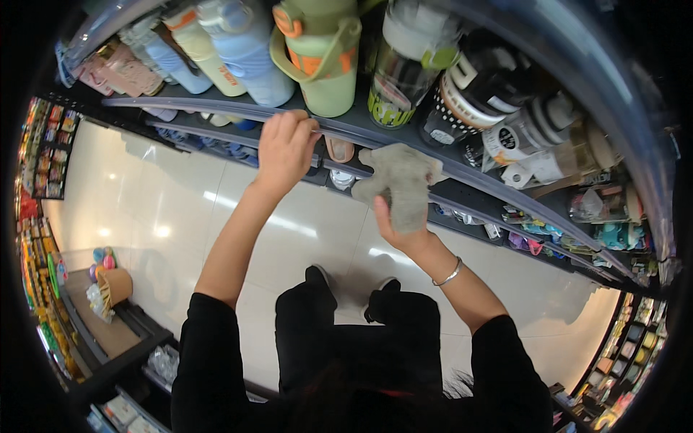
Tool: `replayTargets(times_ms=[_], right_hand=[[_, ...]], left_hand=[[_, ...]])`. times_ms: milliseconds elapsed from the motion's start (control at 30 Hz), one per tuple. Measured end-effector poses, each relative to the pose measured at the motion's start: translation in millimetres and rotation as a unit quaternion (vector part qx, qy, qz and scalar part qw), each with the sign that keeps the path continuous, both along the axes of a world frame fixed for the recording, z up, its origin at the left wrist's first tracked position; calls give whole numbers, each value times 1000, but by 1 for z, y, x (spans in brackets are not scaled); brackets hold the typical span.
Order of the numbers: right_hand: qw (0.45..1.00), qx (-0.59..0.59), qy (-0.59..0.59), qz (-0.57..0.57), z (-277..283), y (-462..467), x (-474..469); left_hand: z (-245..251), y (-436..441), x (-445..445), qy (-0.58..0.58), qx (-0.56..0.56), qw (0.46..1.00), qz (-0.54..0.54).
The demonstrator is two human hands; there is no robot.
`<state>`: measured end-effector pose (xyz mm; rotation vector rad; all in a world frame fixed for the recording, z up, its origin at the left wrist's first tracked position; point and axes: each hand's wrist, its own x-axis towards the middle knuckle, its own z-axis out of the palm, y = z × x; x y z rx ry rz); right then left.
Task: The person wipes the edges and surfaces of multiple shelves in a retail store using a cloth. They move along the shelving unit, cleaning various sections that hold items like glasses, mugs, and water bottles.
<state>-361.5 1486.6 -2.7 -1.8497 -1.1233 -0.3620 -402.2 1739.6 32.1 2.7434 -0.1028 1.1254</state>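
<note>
My left hand (287, 146) is at the shelf's clear front rail (227, 111), its fingers bent over the edge, just below a green bottle with an orange band and a carrying loop (325, 70). A crumpled grey cloth (403, 178) lies over the palm and fingers of my right hand (394, 216), with the thumb against it, close to the same rail. A clear bottle with a white and green lid (398, 81) stands above the cloth. To its right is a black-lidded bottle with a dotted band (460, 108).
Blue bottles (252, 70), a cream bottle (214, 59) and pink containers (127, 70) stand along the shelf's left. Packaged cups (525, 140) fill its right. Lower shelves hold more goods. At lower left is a display stand with a woven basket (116, 286). Pale floor tiles (303, 243) lie below.
</note>
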Motion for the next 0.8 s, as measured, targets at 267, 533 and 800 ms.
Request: replayTargets(times_ms=[267,533,800], right_hand=[[912,-50,-385,-132,-11,124,27],[849,9,-507,-148,-15,81,72],[867,-118,-438,-207,-11,-218,136]], left_hand=[[-4,21,-1,-1,-26,996,-90],[-5,18,0,5,-17,996,-90],[5,12,1,7,20,995,-93]])
